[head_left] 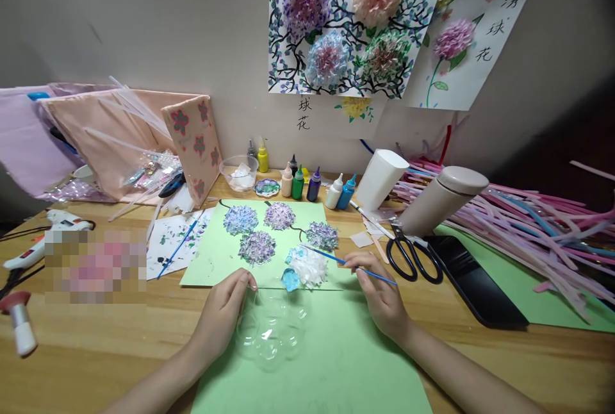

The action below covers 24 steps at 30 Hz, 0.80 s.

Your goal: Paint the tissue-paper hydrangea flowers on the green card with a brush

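My right hand point(379, 292) pinches a thin blue paintbrush point(336, 259), its tip resting on a white tissue-paper flower point(310, 266) on a light green sheet point(211, 260). Several purple and blue paper flowers point(257, 246) sit on the same sheet. My left hand point(225, 311) lies with curled fingers against the edge of a clear plastic flower-shaped palette point(271, 331), which holds a dab of blue paint point(290, 279) in one well. The palette rests on a second green sheet point(336, 369) in front of me.
A row of small paint bottles point(312, 186) stands behind the sheet, beside a clear bowl point(239, 173). Black scissors point(413, 257), a beige flask point(442, 199), a white cup point(382, 177) and a dark phone point(473, 282) lie right. Pink strips point(538, 222) pile at the far right. A glue gun point(43, 241) lies left.
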{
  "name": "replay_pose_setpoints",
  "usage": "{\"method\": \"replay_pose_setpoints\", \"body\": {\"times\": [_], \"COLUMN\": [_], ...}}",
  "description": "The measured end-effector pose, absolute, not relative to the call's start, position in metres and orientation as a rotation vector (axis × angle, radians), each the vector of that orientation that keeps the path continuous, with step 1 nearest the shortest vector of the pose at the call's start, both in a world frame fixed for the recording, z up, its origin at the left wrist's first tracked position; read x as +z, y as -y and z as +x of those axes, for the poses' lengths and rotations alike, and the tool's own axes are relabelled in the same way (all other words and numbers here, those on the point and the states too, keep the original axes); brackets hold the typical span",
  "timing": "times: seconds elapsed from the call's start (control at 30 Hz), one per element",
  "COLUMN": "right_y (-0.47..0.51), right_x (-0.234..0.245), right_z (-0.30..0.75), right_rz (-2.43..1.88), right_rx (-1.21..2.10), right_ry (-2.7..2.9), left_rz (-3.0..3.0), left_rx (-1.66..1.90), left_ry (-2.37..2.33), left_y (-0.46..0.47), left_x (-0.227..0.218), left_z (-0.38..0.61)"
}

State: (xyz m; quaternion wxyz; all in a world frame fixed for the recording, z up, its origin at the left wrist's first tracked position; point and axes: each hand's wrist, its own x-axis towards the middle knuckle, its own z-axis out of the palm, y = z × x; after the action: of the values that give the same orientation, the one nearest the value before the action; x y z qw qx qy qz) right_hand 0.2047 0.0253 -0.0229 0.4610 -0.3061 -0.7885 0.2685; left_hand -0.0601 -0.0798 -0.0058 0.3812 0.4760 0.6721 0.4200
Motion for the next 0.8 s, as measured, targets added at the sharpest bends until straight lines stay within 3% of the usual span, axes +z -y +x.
{"method": "replay_pose_setpoints", "body": {"times": [0.8], "right_y": [-0.0239], "right_x": [-0.0214], "right_z": [0.2047], "right_rz": [-0.689], "right_rx": [0.539], "right_ry": [2.010], "left_rz": [1.205], "left_rx": [1.039], "left_ry": [-1.711], "left_y": [0.0813], "left_x": [-0.0090], "left_z": [-0.0615]}}
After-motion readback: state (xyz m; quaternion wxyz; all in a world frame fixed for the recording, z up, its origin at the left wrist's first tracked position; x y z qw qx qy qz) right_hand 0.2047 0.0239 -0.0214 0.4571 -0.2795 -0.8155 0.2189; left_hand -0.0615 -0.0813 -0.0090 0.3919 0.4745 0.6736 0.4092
